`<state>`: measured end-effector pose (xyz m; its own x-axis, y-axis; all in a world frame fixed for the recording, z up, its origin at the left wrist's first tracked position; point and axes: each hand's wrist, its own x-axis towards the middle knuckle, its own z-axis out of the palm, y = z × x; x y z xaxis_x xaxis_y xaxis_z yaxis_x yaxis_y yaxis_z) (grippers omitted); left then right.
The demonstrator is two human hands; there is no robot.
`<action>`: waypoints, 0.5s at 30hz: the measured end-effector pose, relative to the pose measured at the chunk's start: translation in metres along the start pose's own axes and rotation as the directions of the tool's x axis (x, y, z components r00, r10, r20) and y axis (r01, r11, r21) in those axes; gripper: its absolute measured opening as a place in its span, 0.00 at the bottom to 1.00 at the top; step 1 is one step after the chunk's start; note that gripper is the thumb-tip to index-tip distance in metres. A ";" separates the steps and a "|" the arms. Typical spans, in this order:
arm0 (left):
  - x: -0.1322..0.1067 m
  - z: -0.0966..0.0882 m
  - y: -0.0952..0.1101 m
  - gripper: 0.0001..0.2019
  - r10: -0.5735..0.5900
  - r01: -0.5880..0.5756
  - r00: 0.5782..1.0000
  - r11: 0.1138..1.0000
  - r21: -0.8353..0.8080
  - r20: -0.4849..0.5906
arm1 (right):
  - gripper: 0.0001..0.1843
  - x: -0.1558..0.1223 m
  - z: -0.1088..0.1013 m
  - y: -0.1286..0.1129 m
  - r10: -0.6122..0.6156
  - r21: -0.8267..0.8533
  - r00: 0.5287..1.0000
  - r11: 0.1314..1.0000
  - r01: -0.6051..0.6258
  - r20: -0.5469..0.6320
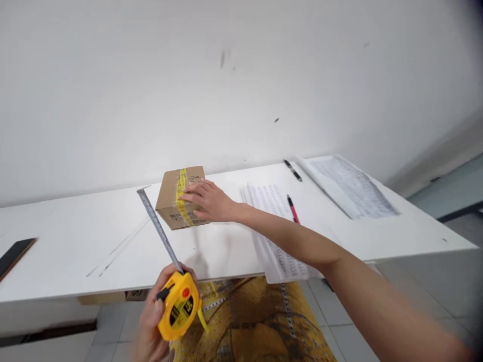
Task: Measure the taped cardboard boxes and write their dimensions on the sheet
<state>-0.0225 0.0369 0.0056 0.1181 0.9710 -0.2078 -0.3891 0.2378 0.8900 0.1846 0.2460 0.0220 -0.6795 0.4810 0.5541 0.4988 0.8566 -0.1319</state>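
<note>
My left hand [153, 314] grips a yellow tape measure [179, 311] just below the front edge of the white table [75, 246]. Its metal blade [158, 229] is pulled out and runs up across the table to the left of a small cardboard box [171, 201] sealed with yellow tape. My right hand [209, 201] rests on the box's top and right side, fingers spread flat over it. The blade's tip ends near the box's far left corner.
Printed sheets [275, 221] lie right of the box with a red pen [293, 208] on them. A black pen [293, 171] and a larger printed sheet [349, 186] sit farther right. A dark flat object [15, 254] lies at the left. Yellow patterned material [256, 322] is under the table.
</note>
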 end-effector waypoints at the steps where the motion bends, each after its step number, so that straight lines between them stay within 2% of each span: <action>1: -0.002 0.003 -0.002 0.30 -0.023 0.024 1.000 0.999 0.046 -0.011 | 0.28 -0.009 -0.003 -0.002 0.012 -0.019 1.000 1.000 -0.012 -0.006; 3: -0.001 0.011 -0.005 0.32 -0.056 0.058 0.998 0.991 0.122 -0.020 | 0.27 -0.032 -0.018 0.000 0.101 -0.025 0.994 0.995 -0.101 -0.035; 4: 0.001 0.016 -0.005 0.33 -0.062 0.064 0.998 0.986 0.155 -0.015 | 0.24 -0.046 -0.028 0.005 0.198 -0.026 0.979 0.979 -0.200 -0.056; 5: 0.006 0.022 -0.004 0.32 -0.059 0.058 0.998 0.981 0.187 0.001 | 0.20 -0.062 -0.040 0.011 0.335 -0.034 0.939 0.940 -0.339 -0.078; 6: 0.011 0.030 -0.003 0.31 -0.050 0.042 0.998 0.975 0.217 0.030 | 0.17 -0.080 -0.052 0.017 0.494 -0.052 0.864 0.864 -0.500 -0.097; 8: 0.029 0.051 0.001 0.28 -0.040 0.005 0.989 0.971 0.239 0.141 | 0.16 -0.118 -0.073 0.030 0.776 -0.150 0.626 0.612 -0.776 -0.073; 9: 0.041 0.064 0.003 0.27 -0.039 -0.010 0.976 0.975 0.222 0.215 | 0.18 -0.137 -0.080 0.035 0.851 -0.222 0.524 0.504 -0.835 -0.037; 10: 0.055 0.079 0.003 0.27 -0.047 -0.008 0.954 0.983 0.181 0.297 | 0.20 -0.155 -0.085 0.039 0.892 -0.278 0.453 0.439 -0.855 0.015; 11: 0.071 0.095 0.002 0.27 -0.045 0.001 0.932 0.992 0.123 0.359 | 0.21 -0.171 -0.088 0.041 0.911 -0.311 0.408 0.407 -0.859 0.068; 13: 0.106 0.132 -0.005 0.25 -0.042 0.039 0.876 0.999 0.016 0.481 | 0.21 -0.198 -0.090 0.042 0.910 -0.318 0.387 0.414 -0.853 0.147; 15: 0.140 0.167 -0.018 0.22 -0.081 0.101 0.831 0.995 -0.006 0.551 | 0.17 -0.217 -0.088 0.041 0.894 -0.268 0.412 0.446 -0.854 0.177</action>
<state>0.1533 0.1649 0.0276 0.6332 0.7737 -0.0213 -0.3806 0.3352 0.8619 0.3995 0.1600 -0.0307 0.0710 0.9969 -0.0351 0.9469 -0.0784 -0.3117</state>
